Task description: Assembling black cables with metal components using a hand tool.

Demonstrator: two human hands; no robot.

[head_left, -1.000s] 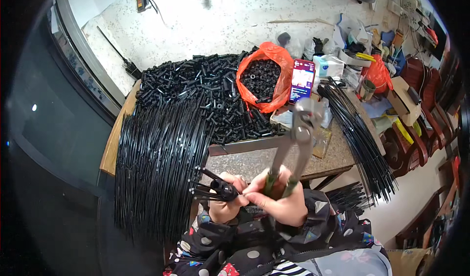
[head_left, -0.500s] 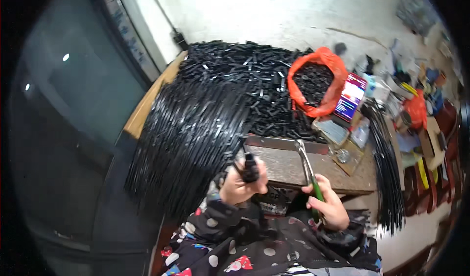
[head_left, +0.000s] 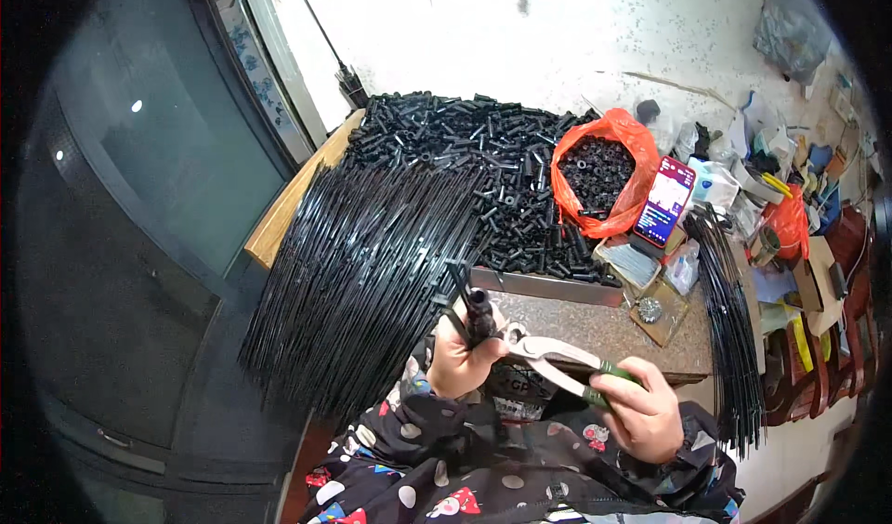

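My left hand is closed around a short black tubular part, its round open end facing up, with thin black strips sticking out beside it. In my right hand are end-cutting pincers with green grips, their handles spread apart. The jaws are right beside the black part and the left thumb; whether they bite on anything cannot be made out. Beyond my left hand lies a broad bundle of long thin black rods. A heap of short black tubes covers the far part of the table.
A red plastic bag of small black rings stands among the tubes. Right of it are a propped phone, a tray of thin pins and another bundle of black rods. A metal strip edges the heap.
The pincers have swung left from pointing away, and their jaws now meet the black part at my left hand. Their handles have spread. My right hand has shifted slightly right.
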